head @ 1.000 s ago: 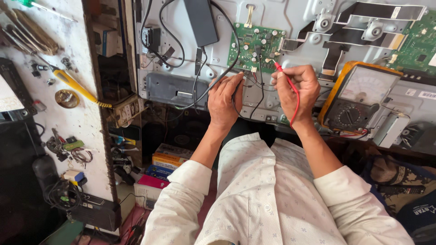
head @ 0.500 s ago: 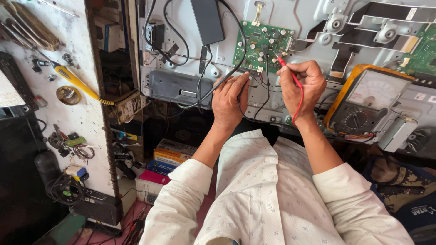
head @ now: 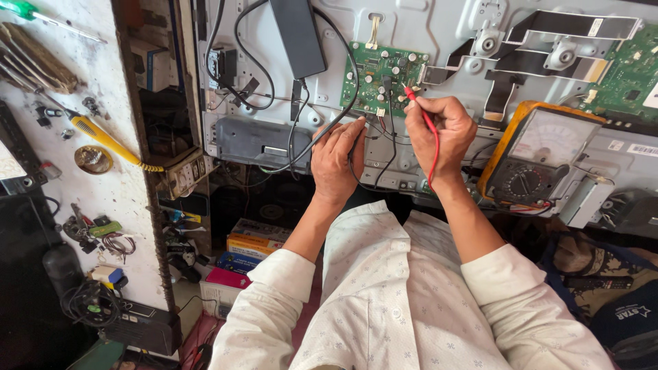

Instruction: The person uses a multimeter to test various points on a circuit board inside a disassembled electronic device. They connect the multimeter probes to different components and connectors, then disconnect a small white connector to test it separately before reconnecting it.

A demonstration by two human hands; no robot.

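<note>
**Fingers pinch a red probe at a green board**

Fingertips (head: 419, 109) of the right hand (head: 439, 133) close narrowly round a red test probe (head: 417, 103), holding it like a pen. Its tip sits at the lower right edge of the green circuit board (head: 384, 77), and its red lead (head: 434, 154) runs down over the back of that hand toward the wrist. Just beside it, the left hand (head: 337, 161) lies flat with its fingers pressed together, their tips at the board's lower edge among thin black wires (head: 384, 147); whether they hold a second probe there I cannot tell, since the fingers cover the spot.

The board is screwed to the grey metal back panel (head: 439, 41) of a large flat screen, which lies in front of the person. A black power adapter (head: 297, 31) rests on the panel to the left of the board, its cable looping down past the left hand. To the right of the right hand, an analogue multimeter in a yellow case (head: 538, 157) lies on the panel, near the wrist but not touching it. A second green board (head: 627, 75) shows at the far right edge.

Further left, a white wall holds a yellow-handled screwdriver (head: 110, 140), and boxes are stacked on the floor (head: 250, 247) below the left forearm.
</note>
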